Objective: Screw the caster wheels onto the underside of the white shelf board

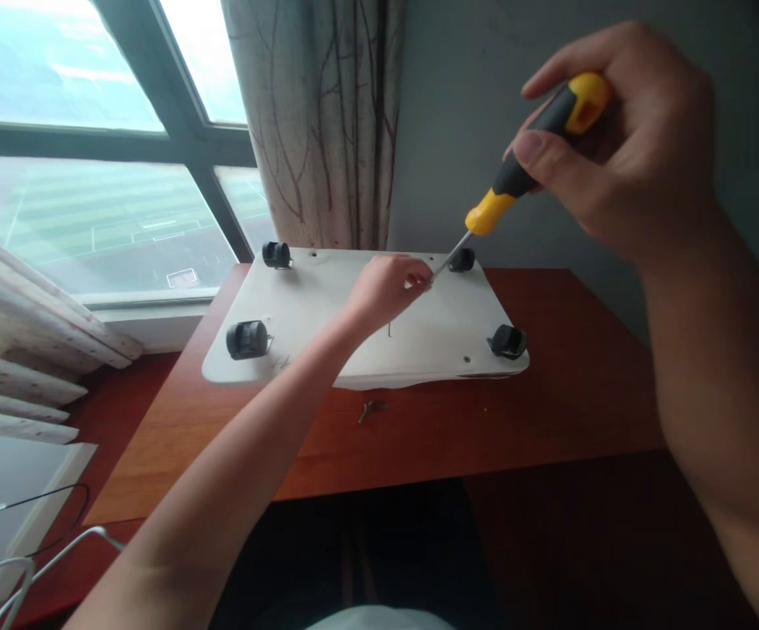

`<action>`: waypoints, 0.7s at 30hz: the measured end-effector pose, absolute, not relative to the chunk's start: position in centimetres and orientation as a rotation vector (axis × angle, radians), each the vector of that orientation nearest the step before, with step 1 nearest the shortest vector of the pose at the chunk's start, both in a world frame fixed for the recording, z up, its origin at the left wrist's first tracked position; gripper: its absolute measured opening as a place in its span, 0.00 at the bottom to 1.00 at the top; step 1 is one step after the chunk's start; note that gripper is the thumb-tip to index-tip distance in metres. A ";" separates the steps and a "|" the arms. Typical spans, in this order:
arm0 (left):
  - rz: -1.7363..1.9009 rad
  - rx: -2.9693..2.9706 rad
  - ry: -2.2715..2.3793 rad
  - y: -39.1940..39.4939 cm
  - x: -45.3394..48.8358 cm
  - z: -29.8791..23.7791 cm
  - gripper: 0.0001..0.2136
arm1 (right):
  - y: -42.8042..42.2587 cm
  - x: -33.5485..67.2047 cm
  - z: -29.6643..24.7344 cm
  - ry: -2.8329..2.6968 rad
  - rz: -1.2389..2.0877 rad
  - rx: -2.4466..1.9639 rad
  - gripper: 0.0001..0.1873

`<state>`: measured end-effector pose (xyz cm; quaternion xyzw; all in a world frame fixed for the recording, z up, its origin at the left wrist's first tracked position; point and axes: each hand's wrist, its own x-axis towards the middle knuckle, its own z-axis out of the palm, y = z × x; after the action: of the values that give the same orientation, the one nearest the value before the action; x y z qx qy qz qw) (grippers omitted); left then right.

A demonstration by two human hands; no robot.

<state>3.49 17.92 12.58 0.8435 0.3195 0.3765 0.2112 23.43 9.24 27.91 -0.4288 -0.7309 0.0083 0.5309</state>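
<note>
My right hand (635, 149) grips the yellow and black handle of a screwdriver (520, 162), raised high on the right. Its metal shaft slants down to the left, and the tip meets the fingers of my left hand (392, 284). Those fingers are pinched together; what lies between them is too small to make out. Beneath is a white board (418, 346) with a black caster (509, 341) at its near right corner. The other corners carry a near left caster (246, 339), a far left caster (277, 255) and a far right caster (462, 260).
A reddish-brown table (569, 385) bears the board. Several small screws (371, 409) lie on the wood in front of it. Behind stand a patterned curtain (326, 122) and a grey wall (464, 105), with a window (83, 219) to the left. White cables (31, 569) hang at the lower left.
</note>
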 end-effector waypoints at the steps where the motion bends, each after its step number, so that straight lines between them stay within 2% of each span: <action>1: 1.057 2.321 0.900 19.6 4.2 12.7 0.04 | 10.5 23.5 28.0 -1.860 -0.134 -1.071 0.17; 3: 1.044 2.240 0.990 22.7 5.5 12.5 0.04 | 13.2 23.6 28.0 -1.984 -0.353 -1.133 0.19; 5: 0.969 2.220 1.074 25.2 6.9 12.1 0.05 | 16.0 23.7 27.7 -1.995 -0.408 -1.181 0.21; 12: 0.861 2.244 1.166 30.1 10.5 10.6 0.07 | 22.6 24.9 26.3 -1.971 -0.345 -1.406 0.24; 21: 0.770 2.310 1.230 31.7 11.9 9.8 0.09 | 25.0 26.3 25.9 -1.997 -0.286 -1.515 0.24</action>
<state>11.90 31.70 9.82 0.8287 0.4413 0.2763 0.2053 26.28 25.05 25.92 -0.5721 -0.7539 -0.1078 0.3045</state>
